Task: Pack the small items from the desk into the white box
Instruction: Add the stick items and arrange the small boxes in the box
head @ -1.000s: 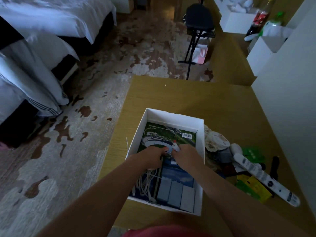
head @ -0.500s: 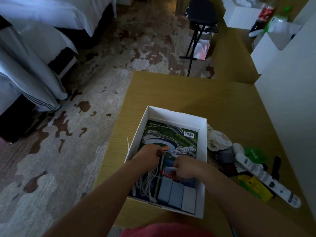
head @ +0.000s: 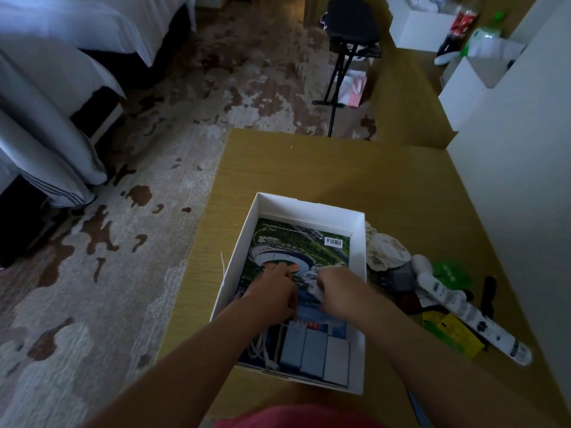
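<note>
The white box (head: 309,207) stands open on the wooden desk (head: 309,168). It holds a booklet with a stadium photo (head: 296,242), a white cable (head: 259,347), three grey-blue blocks (head: 312,353) and a small red-striped item (head: 304,324). Both my hands are inside the box, above the booklet. My left hand (head: 275,291) is curled, with a small orange-tipped item (head: 295,267) at its fingertips. My right hand (head: 336,288) is curled over a small white item (head: 316,292), most of it hidden.
Loose items lie right of the box: a round patterned pouch (head: 387,251), a grey block (head: 401,278), a long white tube (head: 472,316), green (head: 448,270) and yellow packets (head: 454,332), a black stick (head: 489,295). A wall (head: 509,196) borders the desk's right side. A black folding stand (head: 349,17) stands beyond.
My hands came apart from the small item they held together. The right hand dipped toward the grey-blue blocks, then lifted back. The red-striped item now lies by the blocks.
</note>
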Demonstrator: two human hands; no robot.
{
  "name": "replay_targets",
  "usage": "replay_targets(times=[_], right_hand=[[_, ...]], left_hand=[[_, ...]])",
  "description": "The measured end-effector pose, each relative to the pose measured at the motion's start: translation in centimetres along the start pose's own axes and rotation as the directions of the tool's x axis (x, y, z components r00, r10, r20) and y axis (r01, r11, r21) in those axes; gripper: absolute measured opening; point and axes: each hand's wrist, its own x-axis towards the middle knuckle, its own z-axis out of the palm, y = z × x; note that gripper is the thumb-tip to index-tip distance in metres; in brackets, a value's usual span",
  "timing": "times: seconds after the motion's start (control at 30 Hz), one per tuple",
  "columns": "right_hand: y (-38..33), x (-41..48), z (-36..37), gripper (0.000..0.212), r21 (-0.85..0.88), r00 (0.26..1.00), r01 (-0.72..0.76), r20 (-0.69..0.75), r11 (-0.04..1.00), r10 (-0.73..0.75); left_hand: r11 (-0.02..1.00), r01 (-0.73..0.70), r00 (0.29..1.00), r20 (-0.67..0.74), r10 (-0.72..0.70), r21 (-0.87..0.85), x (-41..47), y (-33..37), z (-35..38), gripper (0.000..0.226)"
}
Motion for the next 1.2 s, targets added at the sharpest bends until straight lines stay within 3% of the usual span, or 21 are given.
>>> replay_targets(times=[0.07,0.13,0.23,0.57,0.63,0.7,0.77,0.83,0.9,0.97,1.03,1.1,1.17,1.2], right_hand=[[-0.2,0.0,0.5,0.026,-0.021,1.000,0.017,0.006,1.000,-0.017],[-0.2,0.2,0.8,0.006,-0.047,0.999,0.051,0.017,0.998,-0.050],[-0.5,0.5,1.3,0.017,0.001,0.993,0.087,0.083,0.996,-0.087],[-0.4,0.4,1.2,0.027,0.162,0.975,0.156,0.133,0.974,-0.178],[-0.6,0.0,0.8,0.025,0.156,0.975,0.202,0.062,0.967,-0.214],[-0.1,-0.6,-0.2,0.020,0.206,0.962,0.261,-0.139,0.943,-0.236],[1.3,-1.6,-1.5,0.016,0.287,0.909,0.278,-0.387,0.917,-0.155],[3.7,-2.7,-2.6,0.013,0.334,0.777,0.266,-0.629,0.904,0.004],[7.3,-3.5,-2.7,0.008,0.442,0.668,0.165,-0.708,0.881,0.230],[11.6,-3.6,-1.5,0.008,0.524,0.702,-0.098,-0.566,0.846,0.432],[16.0,-4.0,1.2,0.012,0.494,0.759,-0.380,-0.317,0.782,0.569],[19.2,-5.3,4.2,0.008,0.557,0.750,-0.456,-0.181,0.695,0.637],[21.8,-7.1,7.2,0.003,0.676,0.705,-0.418,-0.180,0.608,0.685],[22.7,-7.9,8.4,0.014,0.719,0.676,-0.399,-0.188,0.569,0.712]], left_hand=[[0.991,0.030,0.999,-0.021,-0.033,-0.127,0.1,-0.4,0.2,0.030],[0.966,0.073,0.995,-0.046,-0.087,-0.247,0.3,-0.7,0.3,0.043],[0.932,0.098,0.990,-0.064,-0.128,-0.350,0.4,-0.9,0.3,0.049],[0.930,0.081,0.987,-0.101,-0.125,-0.360,-0.3,-0.5,-0.5,0.052],[0.933,0.066,0.986,-0.122,-0.116,-0.355,-0.4,0.0,-1.0,0.050],[0.929,0.056,0.981,-0.152,-0.119,-0.367,-0.4,0.4,-1.7,0.043],[0.919,0.026,0.972,-0.207,-0.115,-0.392,-0.3,1.1,-2.5,0.033],[0.913,-0.024,0.955,-0.279,-0.099,-0.407,0.1,2.2,-3.4,0.029],[0.902,-0.076,0.932,-0.351,-0.087,-0.425,0.7,3.8,-4.4,0.028],[0.902,-0.147,0.904,-0.425,-0.044,-0.406,1.3,6.0,-5.0,0.028],[0.902,-0.218,0.891,-0.453,0.028,-0.373,1.8,8.3,-5.2,0.030],[0.899,-0.273,0.889,-0.448,0.099,-0.343,2.4,10.4,-4.9,0.029],[0.901,-0.305,0.883,-0.446,0.146,-0.308,3.0,12.3,-4.3,0.027],[0.901,-0.309,0.886,-0.437,0.156,-0.304,3.3,13.1,-3.8,0.026]])
